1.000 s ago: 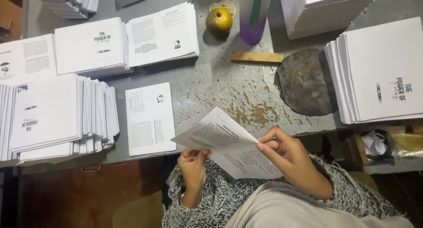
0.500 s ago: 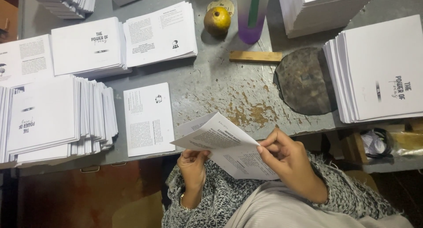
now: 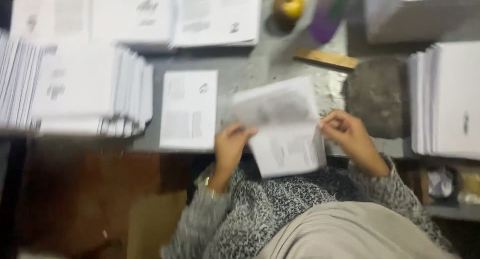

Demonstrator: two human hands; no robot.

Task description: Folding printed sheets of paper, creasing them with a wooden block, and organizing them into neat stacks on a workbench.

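Both my hands hold a white printed booklet (image 3: 282, 126) over the near edge of a worn grey table (image 3: 260, 64). My left hand (image 3: 231, 149) grips its left edge, thumb on the page. My right hand (image 3: 350, 136) pinches its right edge. The booklet lies open or folded with text facing up. Just left of it, a single printed sheet (image 3: 189, 109) lies flat on the table. The view is blurred by motion.
Fanned stacks of white booklets sit at the left (image 3: 75, 91) and right (image 3: 447, 99), with more along the back (image 3: 175, 16). A yellow fruit (image 3: 288, 5), a purple bottle (image 3: 327, 14), a wooden stick (image 3: 325, 59) and a dark round stone (image 3: 377, 96) lie behind.
The booklet has swung from a tilted hold near my lap to lie squarer and higher over the table edge. My left hand moved up onto its left edge. The camera shifted.
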